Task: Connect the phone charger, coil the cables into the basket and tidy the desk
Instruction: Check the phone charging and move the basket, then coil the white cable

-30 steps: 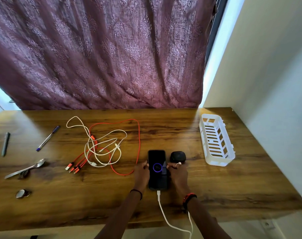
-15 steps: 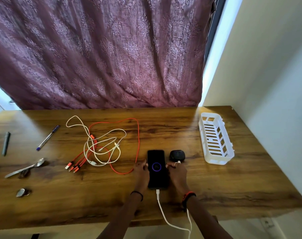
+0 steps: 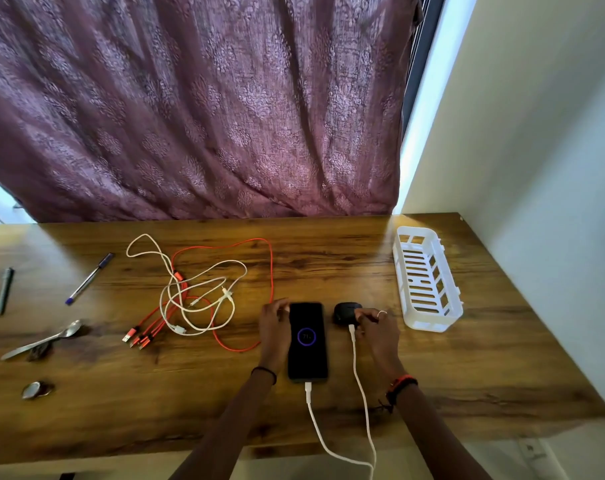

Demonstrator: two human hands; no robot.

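Since half a second ago the right hand has left the phone's right edge and gone to the black earbud case just right of it; its fingers pinch narrowly at the white plug of a second white lead at the case's near side. Whether that plug is seated, cannot tell.

The left hand rests along the phone's left edge, fingers loosely curled, gripping nothing.

The phone lies flat near the surface's near-centre, charger cable in its near end, screen showing a charge ring. Judgement: the charger step looks done.

White basket, far right: nothing in it.

Red and white cables lie tangled to the left, uncoiled. Pens and spoon lie loose at far left. Coiling and tidying remain.
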